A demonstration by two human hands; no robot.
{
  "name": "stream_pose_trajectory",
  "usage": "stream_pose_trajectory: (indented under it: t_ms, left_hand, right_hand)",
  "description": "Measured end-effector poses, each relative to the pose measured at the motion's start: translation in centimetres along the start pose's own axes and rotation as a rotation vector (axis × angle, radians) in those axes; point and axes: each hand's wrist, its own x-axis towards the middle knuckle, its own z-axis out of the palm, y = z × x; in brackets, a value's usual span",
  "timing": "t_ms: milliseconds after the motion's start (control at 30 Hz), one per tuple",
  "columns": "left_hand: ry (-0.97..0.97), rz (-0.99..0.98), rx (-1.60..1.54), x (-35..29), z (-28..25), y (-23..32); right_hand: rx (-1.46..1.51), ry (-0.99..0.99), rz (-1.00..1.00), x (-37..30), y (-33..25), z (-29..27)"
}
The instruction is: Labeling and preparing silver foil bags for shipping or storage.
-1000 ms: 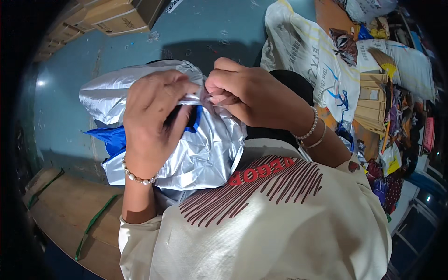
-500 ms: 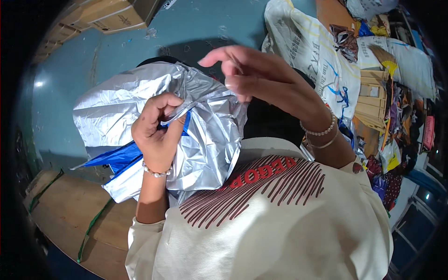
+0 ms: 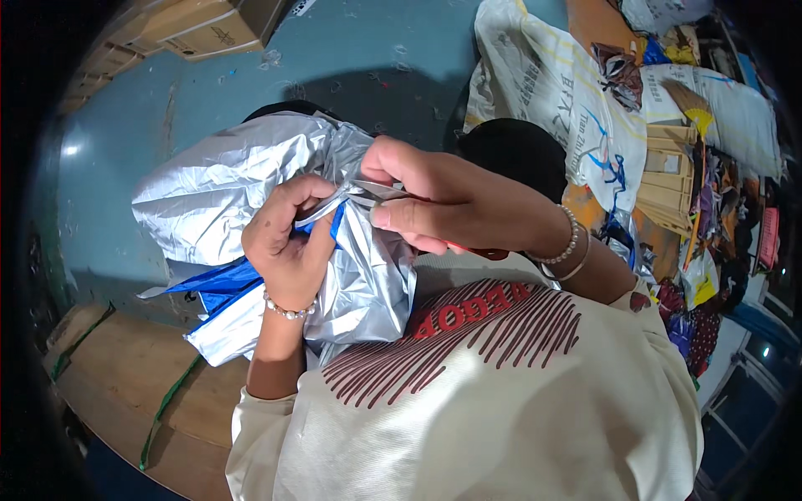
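Crumpled sheet fabric, silver on one face and blue on the other (image 3: 242,188), lies bunched over my lap. My left hand (image 3: 292,242) is closed on a gathered fold of it, thumb against curled fingers, with a blue edge showing between them. Beside it, my right hand (image 3: 443,196) pinches a narrow silver strip of the same fabric between thumb and fingers. The two hands almost meet at this gathered spot. Something small and dark red (image 3: 489,253) shows under my right palm; its kind cannot be made out.
Cardboard boxes (image 3: 213,29) stand at the far left on the blue-green floor (image 3: 109,200). A wooden board (image 3: 109,392) with green cords is at the near left. White woven sacks (image 3: 543,92), a wooden crate (image 3: 666,171) and mixed clutter fill the right side.
My right hand has come down and left from above the fabric and now pinches it near my left hand. My left hand keeps its grip, shifting slightly right.
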Motion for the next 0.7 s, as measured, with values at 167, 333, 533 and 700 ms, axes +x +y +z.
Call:
stream_pose_trajectory:
  t_ms: [167, 333, 533, 700]
  left_hand:
    - [-0.008, 0.006, 0.012, -0.1, 0.0, -0.1]
    - [-0.007, 0.012, -0.009, -0.1, 0.2, -0.1]
    - [-0.003, -0.004, -0.024, -0.4, 0.1, -0.3]
    - [-0.009, 0.001, -0.004, -0.3, 0.0, -0.3]
  right_hand:
    - [0.08, -0.037, 0.119, 0.2, -0.6, 0.0]
    - [0.163, 0.065, 0.02, 0.5, 0.2, 0.1]
    - [0.207, 0.167, -0.126, 0.1, 0.8, -0.7]
    - [0.111, 0.051, 0.005, -0.2, 0.3, -0.1]
